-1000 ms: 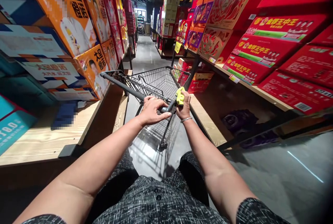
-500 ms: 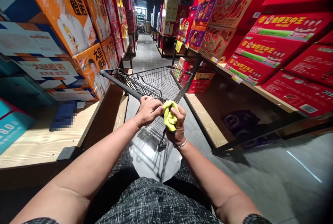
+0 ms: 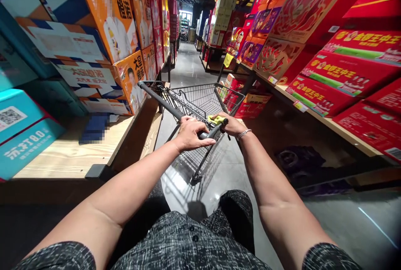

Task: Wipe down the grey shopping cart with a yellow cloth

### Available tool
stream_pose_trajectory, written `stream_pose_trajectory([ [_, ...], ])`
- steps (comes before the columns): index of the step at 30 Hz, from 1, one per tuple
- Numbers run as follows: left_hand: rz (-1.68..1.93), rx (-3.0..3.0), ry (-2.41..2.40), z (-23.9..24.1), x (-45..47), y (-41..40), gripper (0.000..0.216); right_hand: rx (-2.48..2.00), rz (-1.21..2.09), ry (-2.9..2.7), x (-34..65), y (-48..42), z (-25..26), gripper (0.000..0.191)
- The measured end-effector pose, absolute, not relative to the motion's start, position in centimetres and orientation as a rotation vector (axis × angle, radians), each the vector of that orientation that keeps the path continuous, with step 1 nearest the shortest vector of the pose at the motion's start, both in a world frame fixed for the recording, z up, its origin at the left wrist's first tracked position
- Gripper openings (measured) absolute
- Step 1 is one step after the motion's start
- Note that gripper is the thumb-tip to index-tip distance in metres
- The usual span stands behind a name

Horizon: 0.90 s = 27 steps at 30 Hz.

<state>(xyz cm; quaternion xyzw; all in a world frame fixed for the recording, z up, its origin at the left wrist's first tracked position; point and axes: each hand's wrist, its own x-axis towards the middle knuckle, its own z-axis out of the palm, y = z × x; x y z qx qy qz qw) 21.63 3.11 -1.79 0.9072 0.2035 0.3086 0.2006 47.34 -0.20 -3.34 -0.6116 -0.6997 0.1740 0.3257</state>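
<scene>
A black wire shopping cart (image 3: 200, 98) stands in front of me, turned at an angle across the aisle. My left hand (image 3: 192, 133) is wrapped round the middle of its dark handlebar (image 3: 163, 102). At the bar's right end, my right hand (image 3: 231, 126) holds a yellow-green cloth (image 3: 216, 119) against the cart's frame just beyond the handle tip. Its fingers are partly hidden behind the bar and the cloth. The part of the basket that shows has nothing in it.
Orange drink cartons (image 3: 120, 15) are stacked on a wooden shelf (image 3: 62, 157) at the left, beside teal boxes (image 3: 31, 140). Red gift boxes (image 3: 341, 73) fill the right shelf. The grey floor aisle (image 3: 189, 59) runs ahead between more stacked goods.
My right hand has moved with the cloth from in front of the handlebar to its far side at the right end. The left hand has slid along the bar. The view has turned left.
</scene>
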Motion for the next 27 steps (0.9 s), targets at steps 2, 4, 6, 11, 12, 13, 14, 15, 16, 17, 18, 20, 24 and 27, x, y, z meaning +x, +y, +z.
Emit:
stream_pose_trajectory([
  [2,0.879,2.540,0.587,-1.9,21.4,3.4,0.035,-1.595,0.440,-1.864,47.1,-0.3,-3.3,0.033],
  [4,0.888,2.540,0.584,-1.9,20.9,3.9,0.030,-1.606,0.401,-1.893,46.7,-0.3,-3.2,0.030],
  [6,0.884,2.542,0.570,-1.9,20.3,4.6,0.027,-1.617,0.376,-1.917,46.2,-0.3,-3.0,0.027],
  [11,0.826,2.564,0.496,-1.8,18.6,6.6,0.025,-1.655,0.309,-1.918,44.5,0.0,-3.3,0.030],
  [12,0.819,2.564,0.472,-1.8,18.1,7.0,0.025,-1.660,0.297,-1.916,44.1,0.0,-3.4,0.032],
  [13,0.817,2.566,0.445,-1.8,17.7,7.6,0.025,-1.660,0.286,-1.913,43.8,0.1,-3.6,0.035],
  [14,0.820,2.571,0.416,-1.8,17.3,8.1,0.026,-1.655,0.278,-1.909,43.4,0.1,-3.7,0.038],
  [15,0.822,2.580,0.384,-1.8,16.8,8.6,0.026,-1.648,0.274,-1.906,43.0,0.2,-3.8,0.041],
  [16,0.820,2.594,0.355,-1.8,16.3,9.2,0.028,-1.641,0.272,-1.906,42.6,0.2,-3.9,0.044],
  [17,0.810,2.611,0.337,-1.8,15.7,9.7,0.030,-1.637,0.272,-1.907,42.1,0.3,-4.0,0.046],
  [18,0.789,2.626,0.338,-1.8,15.2,10.3,0.034,-1.639,0.273,-1.909,41.7,0.5,-4.0,0.048],
  [20,0.725,2.642,0.416,-1.9,13.9,11.3,0.042,-1.665,0.279,-1.914,40.8,0.8,-4.0,0.049],
  [24,0.687,2.599,0.642,-2.2,11.1,13.1,0.062,-1.718,0.329,-1.925,39.1,1.7,-3.9,0.057],
  [27,0.818,2.560,0.674,-2.5,9.3,14.3,0.063,-1.684,0.390,-1.950,38.0,2.4,-3.9,0.067],
])
